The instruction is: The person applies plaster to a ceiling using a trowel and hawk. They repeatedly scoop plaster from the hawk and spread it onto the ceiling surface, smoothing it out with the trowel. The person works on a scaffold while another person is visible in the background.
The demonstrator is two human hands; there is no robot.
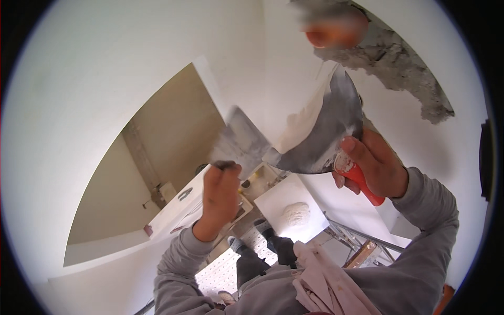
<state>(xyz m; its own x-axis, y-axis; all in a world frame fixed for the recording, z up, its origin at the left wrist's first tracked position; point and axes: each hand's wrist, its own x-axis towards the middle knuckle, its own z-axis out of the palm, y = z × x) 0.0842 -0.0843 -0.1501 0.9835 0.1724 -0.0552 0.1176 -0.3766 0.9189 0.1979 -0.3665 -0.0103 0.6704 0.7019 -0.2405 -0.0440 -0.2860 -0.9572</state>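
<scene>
- The right hand (pixel 375 168) is up high near the white wall (pixel 105 79); its fingers are wrapped tight around the red handle (pixel 362 184) of a wide scraper (pixel 328 134)
- The wide scraper has a grey metal blade; a lump of white paste (pixel 302 123) sits on the left part of the blade
- The left hand (pixel 221 191) is just beside it, a bit lower; its fingers are closed on the dark handle of a small scraper (pixel 241 142); the handle is mostly hidden in the hand
- The small scraper points up and its blade edge touches the edge of the wide scraper, near the white paste
- Above the two tools there is a rough grey patch (pixel 399 68) where the white wall is broken away; an orange blurry thing (pixel 336 31) is at the top of it, and I cannot tell what it is
- Both arms have grey sleeves (pixel 425 226); a pale cloth (pixel 320 283) hangs at the person's front
- Far down below is a white board (pixel 291 202) with a heap of paste (pixel 296 213) on it; metal bars (pixel 362 239) are next to it
</scene>
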